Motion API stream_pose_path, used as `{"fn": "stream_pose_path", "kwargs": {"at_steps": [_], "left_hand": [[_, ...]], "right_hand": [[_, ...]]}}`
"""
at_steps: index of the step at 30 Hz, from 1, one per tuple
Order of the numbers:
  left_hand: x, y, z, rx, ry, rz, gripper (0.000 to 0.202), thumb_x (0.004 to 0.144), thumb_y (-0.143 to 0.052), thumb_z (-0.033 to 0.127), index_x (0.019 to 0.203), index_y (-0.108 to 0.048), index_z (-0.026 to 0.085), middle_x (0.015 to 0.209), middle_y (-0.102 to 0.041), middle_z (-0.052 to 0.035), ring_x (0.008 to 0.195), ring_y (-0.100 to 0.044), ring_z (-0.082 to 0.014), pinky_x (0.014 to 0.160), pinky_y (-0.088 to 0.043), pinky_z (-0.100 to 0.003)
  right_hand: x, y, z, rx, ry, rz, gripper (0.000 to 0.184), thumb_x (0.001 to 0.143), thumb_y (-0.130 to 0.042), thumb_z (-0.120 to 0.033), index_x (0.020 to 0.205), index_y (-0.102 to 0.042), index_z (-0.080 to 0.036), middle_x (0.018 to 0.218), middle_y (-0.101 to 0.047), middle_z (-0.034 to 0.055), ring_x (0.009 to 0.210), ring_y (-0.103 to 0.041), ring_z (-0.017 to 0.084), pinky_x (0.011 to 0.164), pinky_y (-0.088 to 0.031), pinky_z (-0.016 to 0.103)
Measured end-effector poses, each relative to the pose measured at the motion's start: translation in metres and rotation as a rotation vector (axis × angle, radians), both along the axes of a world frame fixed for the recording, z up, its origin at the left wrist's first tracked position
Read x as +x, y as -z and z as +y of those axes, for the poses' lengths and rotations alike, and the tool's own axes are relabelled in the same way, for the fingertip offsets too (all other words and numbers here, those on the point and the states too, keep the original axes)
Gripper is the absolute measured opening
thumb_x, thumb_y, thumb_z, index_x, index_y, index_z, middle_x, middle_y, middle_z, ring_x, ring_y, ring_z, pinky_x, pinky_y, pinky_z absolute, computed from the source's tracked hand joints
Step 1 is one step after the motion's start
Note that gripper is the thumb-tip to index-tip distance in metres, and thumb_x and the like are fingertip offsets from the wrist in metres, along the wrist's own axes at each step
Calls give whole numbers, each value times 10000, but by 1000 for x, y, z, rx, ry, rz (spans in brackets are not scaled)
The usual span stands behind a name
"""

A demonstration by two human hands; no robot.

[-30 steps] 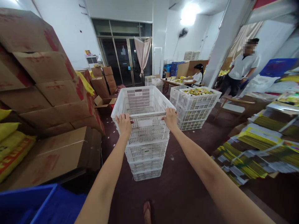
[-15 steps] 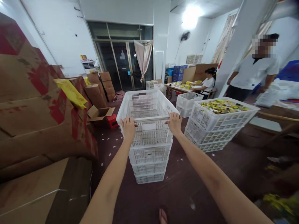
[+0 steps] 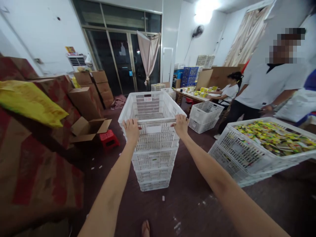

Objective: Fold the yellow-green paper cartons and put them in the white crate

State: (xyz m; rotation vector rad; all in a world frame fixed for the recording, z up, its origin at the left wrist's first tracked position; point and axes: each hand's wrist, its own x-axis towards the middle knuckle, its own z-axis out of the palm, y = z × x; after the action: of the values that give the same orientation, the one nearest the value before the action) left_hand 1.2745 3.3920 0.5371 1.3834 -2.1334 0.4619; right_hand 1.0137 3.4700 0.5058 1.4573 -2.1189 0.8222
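Straight in front of me stands a tall stack of white plastic crates [image 3: 155, 159]. The top crate [image 3: 148, 104] is slotted, and its visible inside holds nothing. My left hand [image 3: 132, 130] is wrapped over the near left corner of its rim. At the near right corner, my right hand [image 3: 181, 125] grips the same rim, fingers curled over the edge. Both arms reach forward and the stack is upright on the dark floor.
Cardboard boxes [image 3: 44, 158] line the left, with a yellow bag [image 3: 32, 102], an open carton [image 3: 90, 128] and a red stool [image 3: 109, 140]. Crates of yellow packets [image 3: 278, 135] stand right, near a standing person [image 3: 269, 82]. Another person [image 3: 229, 90] sits at a table [image 3: 191, 93].
I have moved forward with the crate stack, both hands staying on its rim. The filled crates at right and the boxes at left appear nearer. The standing person has shifted position.
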Motion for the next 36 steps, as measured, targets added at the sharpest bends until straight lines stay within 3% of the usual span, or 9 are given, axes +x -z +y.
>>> {"fn": "stream_pose_path", "kwargs": {"at_steps": [10,14,18,24,28,30,33,35,36], "left_hand": [[-56,15,-293,-17,74,-6,286,852,-533,226,1102,-573,94,1074,-597,-181,1128,-510,-347,1111,-246,-550],[-82,24,-392,-3,106,6,289,872,-489,206,1136,-557,109,1110,-596,-185,1153,-502,-345,1108,-238,-566],[-106,35,-475,10,140,3,296,871,-491,220,1147,-545,126,1133,-595,-180,1166,-496,-347,1108,-223,-575],[-140,42,-571,-10,134,-36,259,869,-522,251,1102,-554,144,1106,-602,-156,1131,-514,-331,1103,-245,-558],[-164,40,-611,-8,199,-44,229,862,-528,228,1067,-561,134,1063,-612,-159,1079,-534,-337,1057,-295,-563],[-171,36,-624,-13,277,-62,234,854,-536,218,1067,-564,124,1051,-613,-164,1051,-542,-340,1014,-346,-530],[-164,28,-645,-25,466,-131,228,846,-548,218,1057,-579,138,1013,-628,-156,1000,-566,-333,930,-407,-463],[-150,22,-664,-12,607,-214,195,861,-538,252,1020,-599,156,939,-648,-148,947,-591,-331,878,-425,-443],[-142,19,-676,-8,658,-232,185,872,-531,282,995,-609,168,913,-657,-142,922,-601,-328,849,-433,-433]], "right_hand": [[-41,15,-273,16,109,-12,225,860,-611,-221,1059,-551,-135,1072,-604,130,1077,-482,289,926,-339,422],[-65,22,-366,33,151,-17,230,858,-613,-220,1061,-552,-129,1091,-598,136,1090,-476,292,939,-337,433],[-93,32,-445,52,173,-22,255,872,-594,-233,1098,-543,-127,1131,-583,148,1111,-461,293,956,-328,441],[-129,38,-546,60,167,-29,321,832,-649,-223,1122,-549,-127,1136,-586,159,1129,-467,301,961,-339,439],[-154,30,-594,67,199,-55,296,847,-618,-214,1126,-568,-130,1151,-593,171,1144,-482,297,966,-352,431],[-163,33,-607,60,242,-63,326,877,-564,-220,1192,-551,-136,1249,-559,180,1231,-440,289,1002,-339,421],[-153,58,-611,-47,348,-230,545,917,-476,-303,1414,-358,-115,1495,-331,210,1412,-226,301,1076,-281,455],[-121,92,-612,-281,337,-693,751,893,-477,-434,1504,-165,-127,1584,-144,183,1463,-74,307,1122,-217,484],[-98,112,-615,-306,365,-795,810,880,-448,-512,1516,-126,-126,1589,-132,178,1465,-60,331,1123,-218,507]]}}
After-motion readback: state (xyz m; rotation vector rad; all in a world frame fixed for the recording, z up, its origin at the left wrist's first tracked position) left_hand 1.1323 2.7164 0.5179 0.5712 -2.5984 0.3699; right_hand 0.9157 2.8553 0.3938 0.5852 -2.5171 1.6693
